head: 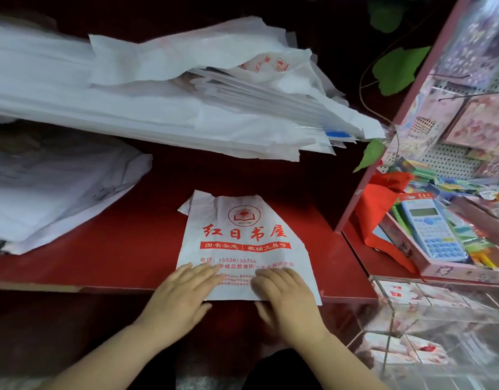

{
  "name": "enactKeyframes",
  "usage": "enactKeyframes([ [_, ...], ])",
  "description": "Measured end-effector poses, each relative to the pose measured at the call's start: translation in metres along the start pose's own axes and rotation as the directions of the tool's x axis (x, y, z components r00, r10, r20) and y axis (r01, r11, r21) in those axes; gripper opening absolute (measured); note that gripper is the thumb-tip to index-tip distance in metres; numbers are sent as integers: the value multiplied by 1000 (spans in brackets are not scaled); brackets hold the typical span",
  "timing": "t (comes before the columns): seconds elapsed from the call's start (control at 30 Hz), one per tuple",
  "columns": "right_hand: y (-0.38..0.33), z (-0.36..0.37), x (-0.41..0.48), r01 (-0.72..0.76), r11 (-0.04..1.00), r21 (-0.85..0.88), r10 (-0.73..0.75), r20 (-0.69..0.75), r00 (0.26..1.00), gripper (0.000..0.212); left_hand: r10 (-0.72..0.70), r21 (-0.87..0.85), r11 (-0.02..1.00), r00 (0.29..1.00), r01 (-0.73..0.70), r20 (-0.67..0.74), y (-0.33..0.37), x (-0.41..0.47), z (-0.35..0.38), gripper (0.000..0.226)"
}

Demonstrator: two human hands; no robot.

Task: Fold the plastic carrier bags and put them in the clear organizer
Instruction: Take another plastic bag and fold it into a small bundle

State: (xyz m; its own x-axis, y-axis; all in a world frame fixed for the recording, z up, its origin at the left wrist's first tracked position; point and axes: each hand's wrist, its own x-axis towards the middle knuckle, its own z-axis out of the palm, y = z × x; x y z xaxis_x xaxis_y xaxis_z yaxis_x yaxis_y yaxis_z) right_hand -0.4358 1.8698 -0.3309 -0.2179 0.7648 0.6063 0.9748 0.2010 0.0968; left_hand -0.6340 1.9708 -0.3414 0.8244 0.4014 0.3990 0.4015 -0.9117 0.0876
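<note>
**Pressing the bag flat before the first fold**

My fingers [206, 273] are straight and lie side by side, pressing down on the near end of the printed carrier bag [242, 240]; nothing is gripped. The thumbs sit at the bag's near edge, and I can't tell whether they are tucked under it. The left hand [183, 294] and right hand [285, 296] lie palm-down, close together, with both forearms reaching in from below and angling toward each other.

The bag lies print-up on the red table [116, 249], its near edge at the table's front and its far corners creased. As I judge it, the fold comes out clean if I sweep the palms outward first to push out air and wrinkles, then line up the edges before creasing. The thin film will probably slip, so one palm should pin it.

The clear organizer [389, 311] waits just to the right, and the unfolded stack [158, 108] lies beyond.
</note>
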Motion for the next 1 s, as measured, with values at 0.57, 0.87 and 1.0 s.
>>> enactKeyframes([
  [0.57, 46, -23, -8, -727, 398, 559, 696, 333, 637, 17, -688, -661, 549, 726, 512, -9, -25, 0, -29, 27],
  [0.87, 32, -6, 20, -870, 394, 297, 878, 160, 452, 14, -719, -322, 677, 687, 662, -101, -30, 25, -22, 19],
  [1.0, 30, -4, 22, -876, 413, 247, 882, 132, 453, 13, -599, -183, 797, 794, 576, -105, -33, 24, -19, 20],
])
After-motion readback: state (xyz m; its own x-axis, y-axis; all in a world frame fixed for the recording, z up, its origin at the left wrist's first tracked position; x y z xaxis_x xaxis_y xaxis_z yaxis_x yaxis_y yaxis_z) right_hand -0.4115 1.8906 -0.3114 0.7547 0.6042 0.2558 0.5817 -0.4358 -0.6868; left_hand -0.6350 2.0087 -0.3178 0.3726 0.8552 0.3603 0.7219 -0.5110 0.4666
